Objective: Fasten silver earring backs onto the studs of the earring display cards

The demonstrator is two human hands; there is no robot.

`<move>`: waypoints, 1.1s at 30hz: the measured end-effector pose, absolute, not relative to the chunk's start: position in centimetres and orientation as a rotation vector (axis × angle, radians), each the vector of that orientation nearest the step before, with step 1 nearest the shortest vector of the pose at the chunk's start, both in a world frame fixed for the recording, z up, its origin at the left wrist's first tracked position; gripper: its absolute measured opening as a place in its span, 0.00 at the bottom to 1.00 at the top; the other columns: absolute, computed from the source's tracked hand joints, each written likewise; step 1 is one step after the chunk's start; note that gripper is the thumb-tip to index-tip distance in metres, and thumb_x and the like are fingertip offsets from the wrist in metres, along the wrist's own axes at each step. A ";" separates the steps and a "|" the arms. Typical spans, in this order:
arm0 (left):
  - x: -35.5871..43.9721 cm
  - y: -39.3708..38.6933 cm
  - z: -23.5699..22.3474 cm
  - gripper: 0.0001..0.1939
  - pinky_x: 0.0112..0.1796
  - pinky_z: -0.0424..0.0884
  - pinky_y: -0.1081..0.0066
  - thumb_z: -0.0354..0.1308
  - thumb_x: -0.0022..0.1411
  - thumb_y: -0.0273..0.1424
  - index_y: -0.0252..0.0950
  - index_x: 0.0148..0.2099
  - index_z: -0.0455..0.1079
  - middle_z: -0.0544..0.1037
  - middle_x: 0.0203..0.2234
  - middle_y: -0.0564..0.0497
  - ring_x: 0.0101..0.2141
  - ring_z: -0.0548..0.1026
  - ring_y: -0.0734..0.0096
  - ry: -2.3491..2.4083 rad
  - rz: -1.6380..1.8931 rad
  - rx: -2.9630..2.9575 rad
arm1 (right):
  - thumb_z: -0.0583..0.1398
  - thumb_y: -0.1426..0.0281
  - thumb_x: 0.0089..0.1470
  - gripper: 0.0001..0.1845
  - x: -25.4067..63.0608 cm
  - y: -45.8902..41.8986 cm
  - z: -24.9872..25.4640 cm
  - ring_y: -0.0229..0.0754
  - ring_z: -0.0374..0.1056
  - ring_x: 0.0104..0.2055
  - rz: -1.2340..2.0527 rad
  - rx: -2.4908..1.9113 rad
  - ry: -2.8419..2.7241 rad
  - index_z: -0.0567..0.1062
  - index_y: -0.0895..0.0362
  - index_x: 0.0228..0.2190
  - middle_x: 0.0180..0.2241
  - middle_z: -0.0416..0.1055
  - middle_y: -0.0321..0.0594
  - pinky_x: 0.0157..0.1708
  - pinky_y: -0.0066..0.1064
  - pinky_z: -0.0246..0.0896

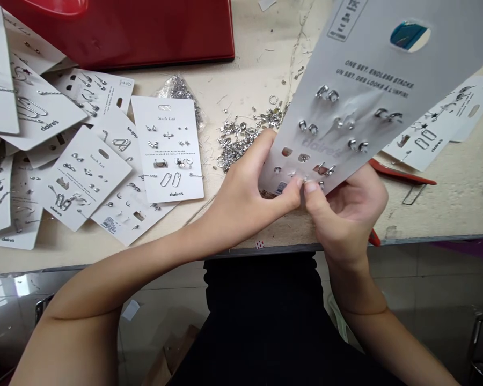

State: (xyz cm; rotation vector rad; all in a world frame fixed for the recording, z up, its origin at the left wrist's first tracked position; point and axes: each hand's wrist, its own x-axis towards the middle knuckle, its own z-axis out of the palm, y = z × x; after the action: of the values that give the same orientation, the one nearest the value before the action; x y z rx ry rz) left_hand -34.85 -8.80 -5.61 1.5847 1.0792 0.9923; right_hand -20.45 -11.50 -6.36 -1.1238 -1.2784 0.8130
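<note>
Both of my hands hold a white earring card (370, 69) up above the table, its printed back toward me. Metal earring backs stick out through it in pairs. My left hand (253, 182) grips the card's lower left edge, thumb near the bottom row. With its thumb pressed beside the other thumb, my right hand (342, 209) holds the lower edge, fingers curled behind the card. A small metal piece shows between the two thumb tips, too small to name. Just left of the card lies a heap of small metal findings (241, 139), partly hidden by my left hand.
Several filled earring cards (169, 150) lie overlapping on the left. A red machine base (153, 32) stands at the back left. Near it is a plastic bag of metal parts (181, 88). Red-handled pliers (402, 172) lie behind my right hand, with more cards (422, 136) beyond.
</note>
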 end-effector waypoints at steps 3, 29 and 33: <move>-34.8 -8.8 -5.3 0.14 0.34 0.76 0.69 0.64 0.64 0.38 0.41 0.46 0.64 0.72 0.35 0.52 0.37 0.75 0.69 1.067 0.973 1.579 | 0.61 0.79 0.54 0.10 -20.3 -11.6 -6.4 0.37 0.71 0.33 0.822 -1.121 -1.326 0.77 0.53 0.36 0.31 0.74 0.34 0.33 0.29 0.72; -35.1 -8.5 -4.8 0.10 0.29 0.74 0.72 0.63 0.62 0.33 0.40 0.42 0.65 0.71 0.28 0.56 0.29 0.74 0.73 1.076 0.955 1.623 | 0.61 0.80 0.53 0.12 -20.0 -11.9 -6.7 0.34 0.66 0.27 0.699 -1.142 -1.453 0.76 0.53 0.37 0.28 0.71 0.31 0.27 0.27 0.66; -35.2 -8.4 -4.6 0.10 0.25 0.71 0.73 0.64 0.60 0.31 0.39 0.38 0.64 0.68 0.24 0.57 0.26 0.71 0.75 1.088 0.913 1.635 | 0.61 0.78 0.54 0.08 -19.9 -11.9 -6.6 0.33 0.61 0.23 0.697 -1.171 -1.472 0.75 0.54 0.35 0.25 0.68 0.30 0.22 0.26 0.61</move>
State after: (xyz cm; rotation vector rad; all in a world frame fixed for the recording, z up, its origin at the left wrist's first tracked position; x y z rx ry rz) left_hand -35.20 -8.41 -4.58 1.6348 1.0885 0.9132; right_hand -19.88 -11.92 -6.64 -1.1713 -1.4722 0.6974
